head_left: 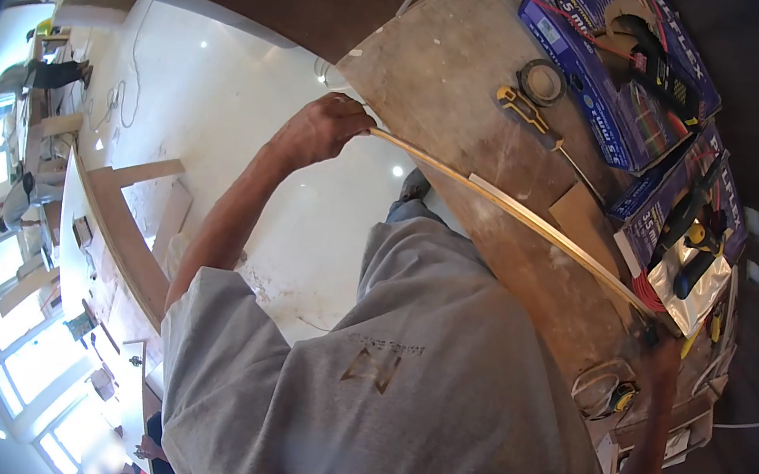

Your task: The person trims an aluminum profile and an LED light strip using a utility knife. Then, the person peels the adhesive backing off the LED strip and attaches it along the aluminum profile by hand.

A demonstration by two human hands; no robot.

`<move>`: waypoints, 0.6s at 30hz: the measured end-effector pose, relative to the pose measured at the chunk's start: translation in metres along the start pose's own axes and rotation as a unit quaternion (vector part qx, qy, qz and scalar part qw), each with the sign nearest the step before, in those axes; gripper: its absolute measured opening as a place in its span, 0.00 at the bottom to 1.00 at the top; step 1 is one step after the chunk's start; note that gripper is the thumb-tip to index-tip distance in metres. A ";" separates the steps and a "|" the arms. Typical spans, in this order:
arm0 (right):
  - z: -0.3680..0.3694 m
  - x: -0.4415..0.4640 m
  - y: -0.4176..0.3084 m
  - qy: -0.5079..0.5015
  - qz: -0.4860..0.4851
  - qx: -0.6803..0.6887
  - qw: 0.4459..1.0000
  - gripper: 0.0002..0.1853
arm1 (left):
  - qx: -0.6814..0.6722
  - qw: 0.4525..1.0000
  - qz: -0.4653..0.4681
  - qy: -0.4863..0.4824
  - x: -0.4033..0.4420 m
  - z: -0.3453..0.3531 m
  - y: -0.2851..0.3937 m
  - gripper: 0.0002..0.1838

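A long, thin wooden strip slants across the wooden tabletop, and its left end juts past the edge. The fingers of my left hand are closed on that end, above the floor. At the strip's far end is my right hand, partly in shadow, with fingers that seem closed around it. A paler narrow edge runs along part of the strip. Close to my right hand lie a tape measure and a silvery packet with dark-handled tools on it.
A yellow-handled screwdriver and a tape roll lie on the tabletop. Blue wire boxes carry a black tool and wires. Another workbench stands at left; other people are beyond it. Cables trail over the floor.
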State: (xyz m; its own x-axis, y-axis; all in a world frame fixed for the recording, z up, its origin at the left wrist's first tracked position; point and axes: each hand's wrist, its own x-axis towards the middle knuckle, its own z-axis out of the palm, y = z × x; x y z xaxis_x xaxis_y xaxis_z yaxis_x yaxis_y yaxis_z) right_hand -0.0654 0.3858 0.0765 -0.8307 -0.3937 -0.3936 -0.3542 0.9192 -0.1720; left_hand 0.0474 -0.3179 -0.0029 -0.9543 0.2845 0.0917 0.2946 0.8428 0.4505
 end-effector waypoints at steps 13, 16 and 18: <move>0.004 0.001 0.013 -0.055 0.029 0.000 0.998 0.19 | -0.002 0.999 0.033 0.012 0.000 -0.009 -0.006 0.10; 0.002 0.000 0.007 -0.036 0.000 -0.003 0.999 0.19 | 0.004 0.999 0.045 0.020 0.002 -0.008 -0.007 0.09; 0.001 0.000 0.004 -0.025 -0.007 0.008 1.000 0.19 | 0.011 0.999 0.048 0.017 0.003 -0.008 -0.008 0.09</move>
State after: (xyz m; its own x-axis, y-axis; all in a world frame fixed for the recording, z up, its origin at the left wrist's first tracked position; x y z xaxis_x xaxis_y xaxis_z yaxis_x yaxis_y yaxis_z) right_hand -0.0663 0.3894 0.0750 -0.8036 -0.4062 -0.4349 -0.3578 0.9138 -0.1923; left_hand 0.0421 -0.3273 0.0006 -0.9226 0.3493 0.1640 0.3857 0.8221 0.4187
